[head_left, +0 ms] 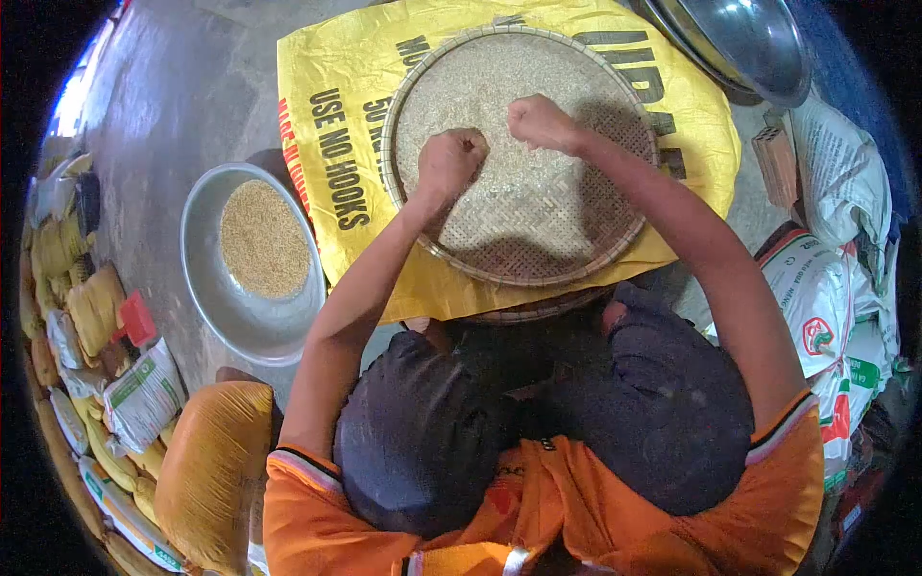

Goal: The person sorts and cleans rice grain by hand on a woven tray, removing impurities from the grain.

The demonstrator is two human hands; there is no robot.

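Observation:
A round woven bamboo tray [523, 276] lies in front of me on a yellow printed sack [317, 115]. Pale grain [461, 86] that looks like rice covers its far part, while the weave shows bare toward me. Over the left-middle of the tray, my left hand [451, 161] is closed with the fingers curled in. My right hand [540, 122] is also closed, a little farther away and to the right, above the grain. Whatever either fist may hold is hidden by the fingers.
To the left on the concrete floor stands a metal basin [200, 278] with golden grain [264, 240]. A bulging orange sack [216, 470] sits nearer me. Shiny metal bowls [759, 48] are at the far right, with white printed sacks [816, 298] along the right side.

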